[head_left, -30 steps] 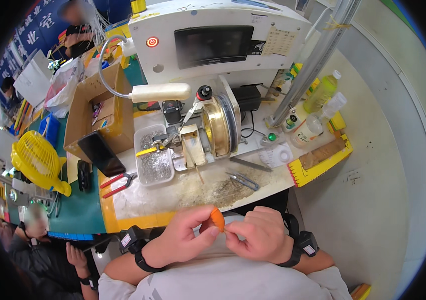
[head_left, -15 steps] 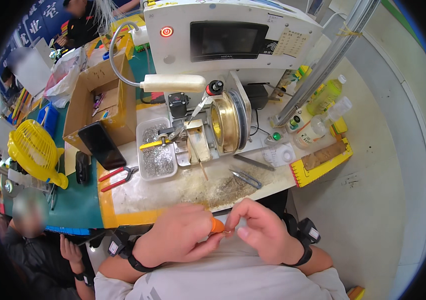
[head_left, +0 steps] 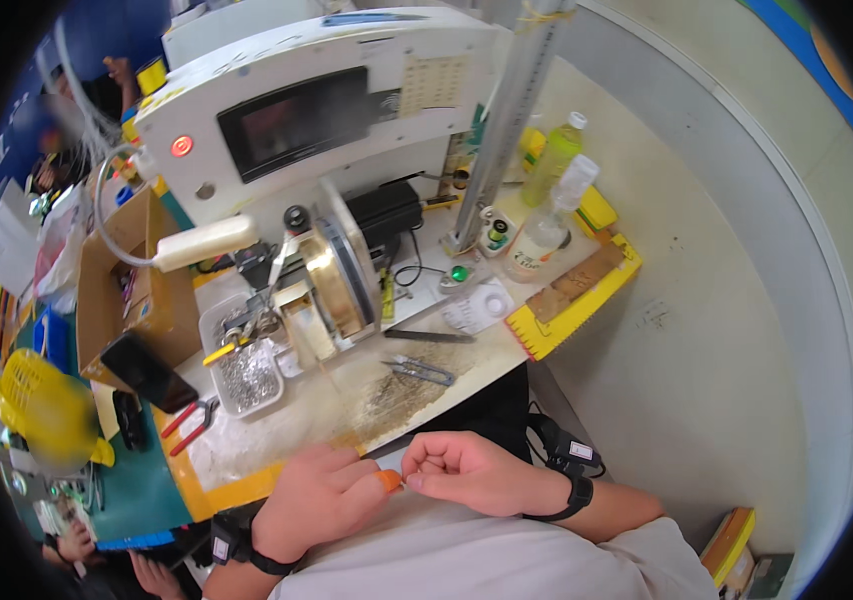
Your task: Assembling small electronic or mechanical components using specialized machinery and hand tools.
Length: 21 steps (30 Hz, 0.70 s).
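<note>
Close to my body, below the table's front edge, my left hand [head_left: 319,500] and my right hand [head_left: 482,478] meet at the fingertips. An orange finger cover [head_left: 389,481] wraps a fingertip of the left one. Both hands are closed in a pinch around something tiny, too small to name. On the worktop beyond them lie metal snips [head_left: 419,371] and a dark flat file-like bar [head_left: 430,337]. A white tub [head_left: 247,408] of small shiny metal pieces stands to the left, beside a machine's brass wheel [head_left: 332,290].
Red-handled pliers [head_left: 190,428], a black phone [head_left: 147,370], a cardboard box [head_left: 157,310] and a yellow fan [head_left: 42,410] occupy the left. Bottles [head_left: 539,245] and a yellow-edged block [head_left: 577,305] stand at the right. A person's hands show at lower left.
My view has turned, so the bench appears shifted left and tilted. My hands stay together at the fingertips; the right hand's fingers are more curled in than before.
</note>
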{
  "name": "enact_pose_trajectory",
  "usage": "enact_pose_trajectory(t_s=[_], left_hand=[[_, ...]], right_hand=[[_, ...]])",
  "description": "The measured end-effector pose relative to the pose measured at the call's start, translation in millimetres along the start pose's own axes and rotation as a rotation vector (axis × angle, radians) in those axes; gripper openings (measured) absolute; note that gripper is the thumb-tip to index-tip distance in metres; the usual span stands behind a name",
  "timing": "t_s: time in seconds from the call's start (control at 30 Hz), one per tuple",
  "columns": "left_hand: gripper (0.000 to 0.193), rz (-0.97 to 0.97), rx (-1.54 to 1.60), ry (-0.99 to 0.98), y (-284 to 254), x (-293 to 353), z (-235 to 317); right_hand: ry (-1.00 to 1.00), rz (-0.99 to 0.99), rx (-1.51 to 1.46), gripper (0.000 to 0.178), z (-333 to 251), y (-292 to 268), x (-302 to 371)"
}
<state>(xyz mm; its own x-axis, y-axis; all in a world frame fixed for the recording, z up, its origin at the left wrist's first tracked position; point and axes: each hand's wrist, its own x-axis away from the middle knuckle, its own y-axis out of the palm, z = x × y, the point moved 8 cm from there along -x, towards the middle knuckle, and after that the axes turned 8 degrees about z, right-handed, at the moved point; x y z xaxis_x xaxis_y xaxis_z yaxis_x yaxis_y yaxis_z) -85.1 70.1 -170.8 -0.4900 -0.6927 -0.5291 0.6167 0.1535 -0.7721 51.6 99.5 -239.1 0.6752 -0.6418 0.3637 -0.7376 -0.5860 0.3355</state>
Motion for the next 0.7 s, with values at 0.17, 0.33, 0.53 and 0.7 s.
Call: enact_pose_trajectory(t_s=[0.17,0.33,0.53,0.7], left_hand=[[0.021,-0.087,0.01,0.082,30.3,-20.2,4.3],[0.016,-0.122,0.047,0.176,55.6,-47.7,11.7],[0.028,-0.166,0.042,0.071,89.6,-109.0,15.0],[0.041,-0.032,0.142,0.061,139.9,-167.3,14.0]], right_hand=[[-0.043,0.158,0.146,0.012,11.6,-33.1,18.7],[-0.116,0.236,0.09,0.011,19.5,-62.0,35.2],[-0.284,0.485,-0.021,0.008,11.0,-127.2,56.4],[-0.53,1.09,-0.029,0.008,-16.8,-260.7,102.9]])
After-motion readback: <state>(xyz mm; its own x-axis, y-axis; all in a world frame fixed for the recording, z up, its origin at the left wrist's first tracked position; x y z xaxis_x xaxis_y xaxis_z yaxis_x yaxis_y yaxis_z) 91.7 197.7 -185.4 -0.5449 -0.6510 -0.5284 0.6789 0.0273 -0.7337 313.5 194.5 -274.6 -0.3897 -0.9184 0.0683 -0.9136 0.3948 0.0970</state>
